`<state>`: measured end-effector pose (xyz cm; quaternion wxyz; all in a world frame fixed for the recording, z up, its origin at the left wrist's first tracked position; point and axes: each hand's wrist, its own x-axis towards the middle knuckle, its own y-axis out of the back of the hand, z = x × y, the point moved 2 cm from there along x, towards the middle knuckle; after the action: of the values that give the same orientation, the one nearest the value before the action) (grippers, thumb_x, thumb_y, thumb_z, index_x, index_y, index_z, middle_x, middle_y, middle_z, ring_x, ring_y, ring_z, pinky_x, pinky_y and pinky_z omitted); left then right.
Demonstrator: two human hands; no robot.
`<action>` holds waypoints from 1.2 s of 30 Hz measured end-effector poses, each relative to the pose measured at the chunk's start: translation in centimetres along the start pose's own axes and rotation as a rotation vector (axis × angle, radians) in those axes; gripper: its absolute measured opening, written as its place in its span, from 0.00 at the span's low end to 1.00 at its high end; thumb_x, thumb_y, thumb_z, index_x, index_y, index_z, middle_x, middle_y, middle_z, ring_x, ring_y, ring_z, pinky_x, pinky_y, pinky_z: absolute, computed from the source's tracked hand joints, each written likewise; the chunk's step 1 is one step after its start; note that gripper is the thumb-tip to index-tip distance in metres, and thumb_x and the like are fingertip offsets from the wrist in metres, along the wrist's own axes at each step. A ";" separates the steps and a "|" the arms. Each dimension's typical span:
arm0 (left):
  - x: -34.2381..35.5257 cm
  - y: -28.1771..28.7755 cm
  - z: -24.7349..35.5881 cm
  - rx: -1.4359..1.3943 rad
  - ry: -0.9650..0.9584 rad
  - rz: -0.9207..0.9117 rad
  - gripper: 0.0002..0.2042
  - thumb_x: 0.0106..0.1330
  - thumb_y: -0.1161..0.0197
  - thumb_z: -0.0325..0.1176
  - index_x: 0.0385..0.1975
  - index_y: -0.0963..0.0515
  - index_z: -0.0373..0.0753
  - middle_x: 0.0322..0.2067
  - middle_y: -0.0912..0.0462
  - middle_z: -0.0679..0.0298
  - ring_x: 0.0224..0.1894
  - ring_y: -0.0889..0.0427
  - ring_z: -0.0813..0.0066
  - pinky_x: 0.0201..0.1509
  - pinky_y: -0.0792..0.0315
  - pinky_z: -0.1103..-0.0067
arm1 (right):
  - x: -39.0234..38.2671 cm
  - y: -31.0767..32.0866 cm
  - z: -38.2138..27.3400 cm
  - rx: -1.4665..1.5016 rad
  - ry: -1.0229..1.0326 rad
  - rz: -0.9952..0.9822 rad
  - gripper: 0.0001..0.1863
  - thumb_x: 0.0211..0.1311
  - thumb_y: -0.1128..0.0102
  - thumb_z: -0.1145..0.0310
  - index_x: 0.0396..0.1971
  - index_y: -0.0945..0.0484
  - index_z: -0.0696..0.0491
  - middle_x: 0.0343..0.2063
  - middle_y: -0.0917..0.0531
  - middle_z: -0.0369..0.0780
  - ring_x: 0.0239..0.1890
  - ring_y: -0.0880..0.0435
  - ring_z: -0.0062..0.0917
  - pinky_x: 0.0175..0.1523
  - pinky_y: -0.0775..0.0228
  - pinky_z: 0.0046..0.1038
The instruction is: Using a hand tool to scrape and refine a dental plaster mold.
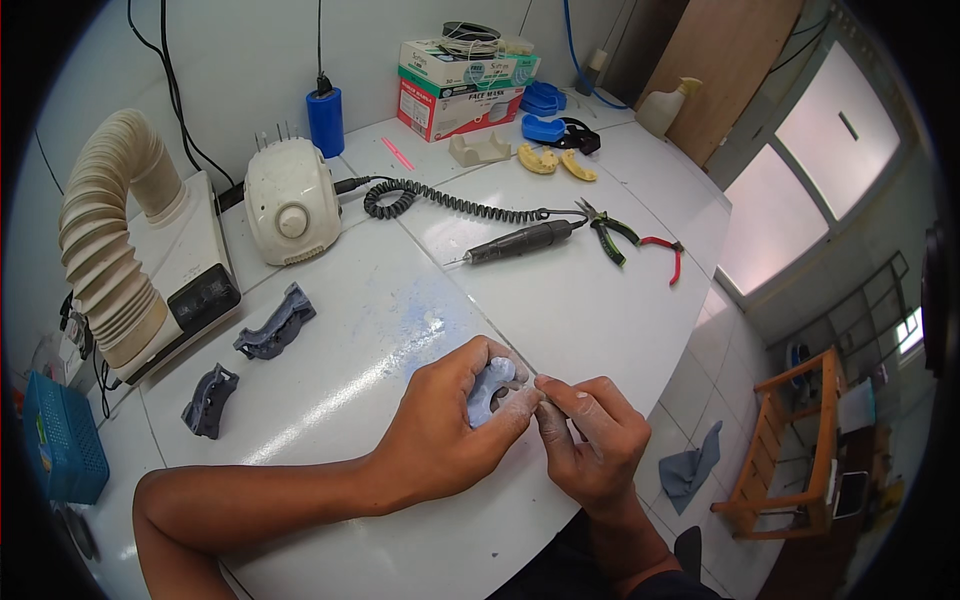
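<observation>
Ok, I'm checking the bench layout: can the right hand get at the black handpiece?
Likely yes: nothing visibly blocks the black handpiece, though the right hand is busy at the blue-grey piece.

Pale wall (pixel 250 60), tiled floor (pixel 692 372), bright panes (pixel 772 225)

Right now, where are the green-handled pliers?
The pliers lie right of centre in the head view, on the white table, between the dark handpiece and red tool.
</observation>
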<state>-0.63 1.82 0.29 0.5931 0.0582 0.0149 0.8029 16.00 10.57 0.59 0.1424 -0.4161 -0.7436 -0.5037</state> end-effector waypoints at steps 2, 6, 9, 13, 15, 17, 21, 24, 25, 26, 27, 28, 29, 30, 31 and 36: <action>0.0 0.0 0.3 -0.002 0.011 -0.002 0.11 0.73 0.30 0.34 0.45 0.23 0.35 0.32 0.19 0.68 0.34 0.24 0.86 0.39 0.27 0.82 | 0.0 0.0 0.0 0.001 0.009 0.010 0.17 0.56 0.23 0.81 0.48 0.10 0.60 0.28 0.16 0.42 0.23 0.16 0.25 0.26 0.27 0.25; 0.0 0.0 0.1 0.000 0.013 0.008 0.11 0.73 0.31 0.34 0.44 0.23 0.35 0.32 0.19 0.68 0.34 0.25 0.86 0.39 0.28 0.82 | 0.0 0.0 -0.1 -0.008 0.008 0.007 0.17 0.56 0.23 0.81 0.48 0.10 0.60 0.28 0.16 0.42 0.23 0.16 0.24 0.26 0.27 0.24; 0.0 0.0 0.2 0.006 0.010 0.015 0.11 0.73 0.31 0.35 0.44 0.23 0.35 0.32 0.19 0.68 0.33 0.25 0.86 0.39 0.28 0.82 | -0.1 -0.1 -0.1 -0.009 0.009 0.013 0.17 0.56 0.23 0.80 0.48 0.10 0.59 0.28 0.16 0.41 0.23 0.16 0.24 0.26 0.27 0.25; 0.1 0.0 0.2 -0.007 0.020 0.019 0.11 0.73 0.30 0.35 0.43 0.22 0.35 0.32 0.20 0.68 0.33 0.25 0.86 0.38 0.28 0.82 | 0.0 0.0 -0.1 -0.018 -0.005 0.008 0.17 0.57 0.23 0.80 0.48 0.10 0.59 0.28 0.16 0.41 0.23 0.16 0.24 0.26 0.27 0.25; 0.1 -0.1 0.2 -0.002 0.021 0.019 0.11 0.73 0.30 0.35 0.43 0.22 0.36 0.31 0.20 0.69 0.33 0.25 0.87 0.38 0.28 0.82 | 0.0 0.0 -0.1 -0.019 -0.001 0.011 0.17 0.57 0.23 0.80 0.48 0.10 0.59 0.28 0.16 0.41 0.23 0.16 0.24 0.26 0.27 0.25; 0.1 0.0 0.3 0.009 0.024 0.017 0.11 0.73 0.30 0.35 0.43 0.22 0.36 0.31 0.20 0.69 0.33 0.25 0.86 0.38 0.28 0.82 | 0.0 -0.1 0.0 -0.014 0.001 0.009 0.17 0.57 0.23 0.80 0.48 0.10 0.59 0.28 0.16 0.41 0.23 0.16 0.24 0.26 0.27 0.25; 0.1 0.1 0.2 0.013 0.013 0.018 0.10 0.72 0.30 0.35 0.42 0.22 0.36 0.30 0.20 0.69 0.32 0.26 0.86 0.37 0.29 0.82 | -0.1 -0.1 0.0 -0.019 0.005 0.008 0.17 0.57 0.23 0.80 0.48 0.10 0.59 0.28 0.16 0.41 0.23 0.16 0.24 0.26 0.27 0.25; 0.2 0.1 0.2 0.019 0.014 0.017 0.11 0.72 0.30 0.35 0.42 0.22 0.36 0.30 0.20 0.69 0.32 0.26 0.86 0.37 0.29 0.82 | -0.1 -0.1 0.0 -0.023 0.013 0.009 0.17 0.57 0.23 0.80 0.48 0.10 0.59 0.28 0.16 0.41 0.23 0.16 0.24 0.26 0.26 0.25; 0.2 0.1 0.1 0.019 0.013 0.017 0.11 0.72 0.30 0.35 0.42 0.22 0.36 0.30 0.20 0.69 0.32 0.26 0.86 0.37 0.29 0.82 | -0.1 -0.1 0.0 -0.026 0.017 0.011 0.17 0.57 0.23 0.80 0.48 0.11 0.59 0.28 0.16 0.41 0.23 0.16 0.24 0.26 0.26 0.25; 0.2 0.1 0.0 0.025 0.008 0.023 0.11 0.72 0.30 0.35 0.42 0.22 0.36 0.30 0.20 0.69 0.32 0.26 0.86 0.37 0.29 0.82 | -0.1 -0.2 0.0 -0.028 0.021 0.013 0.17 0.57 0.23 0.80 0.48 0.11 0.60 0.28 0.16 0.41 0.23 0.16 0.24 0.26 0.26 0.25; 0.2 0.1 0.0 0.031 0.003 0.028 0.11 0.72 0.30 0.35 0.41 0.22 0.36 0.30 0.20 0.69 0.32 0.26 0.86 0.37 0.29 0.82 | -0.1 -0.1 -0.1 -0.029 0.022 0.013 0.17 0.57 0.23 0.80 0.48 0.11 0.60 0.28 0.16 0.41 0.23 0.16 0.24 0.26 0.26 0.25; 0.2 0.1 0.0 0.031 0.002 0.028 0.11 0.72 0.30 0.35 0.41 0.22 0.36 0.30 0.20 0.69 0.32 0.26 0.86 0.37 0.29 0.82 | 0.0 -0.1 -0.1 -0.031 0.019 0.018 0.17 0.57 0.23 0.80 0.48 0.11 0.60 0.28 0.16 0.41 0.23 0.16 0.24 0.26 0.26 0.25; 0.2 0.1 0.1 0.047 0.009 0.034 0.11 0.72 0.30 0.36 0.41 0.22 0.35 0.30 0.20 0.69 0.31 0.26 0.86 0.37 0.29 0.82 | 0.0 -0.1 -0.1 -0.034 0.017 0.024 0.17 0.57 0.23 0.80 0.48 0.11 0.60 0.28 0.16 0.41 0.23 0.16 0.24 0.26 0.26 0.25; 0.2 0.1 0.2 0.063 0.015 0.039 0.11 0.72 0.29 0.36 0.41 0.22 0.35 0.29 0.20 0.68 0.31 0.26 0.86 0.37 0.30 0.81 | 0.0 -0.1 0.0 -0.033 0.017 0.024 0.17 0.57 0.23 0.80 0.48 0.11 0.60 0.28 0.16 0.41 0.23 0.16 0.24 0.26 0.26 0.25; 0.2 0.1 0.2 0.064 0.015 0.040 0.11 0.72 0.29 0.36 0.41 0.22 0.35 0.29 0.20 0.68 0.31 0.26 0.86 0.37 0.30 0.81 | -0.1 -0.2 0.0 -0.040 0.018 0.018 0.17 0.57 0.23 0.80 0.48 0.11 0.60 0.28 0.16 0.41 0.23 0.16 0.24 0.26 0.26 0.25; 0.3 0.0 0.3 0.061 0.023 0.035 0.11 0.72 0.29 0.36 0.41 0.22 0.35 0.29 0.20 0.68 0.31 0.26 0.86 0.36 0.29 0.81 | -0.1 -0.1 0.0 -0.044 0.020 0.028 0.17 0.57 0.23 0.80 0.49 0.11 0.60 0.28 0.16 0.41 0.23 0.16 0.24 0.26 0.27 0.25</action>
<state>-0.70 2.08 0.63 0.5766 0.0675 0.0452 0.8130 15.99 10.53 0.42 0.1476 -0.4245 -0.7249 -0.5221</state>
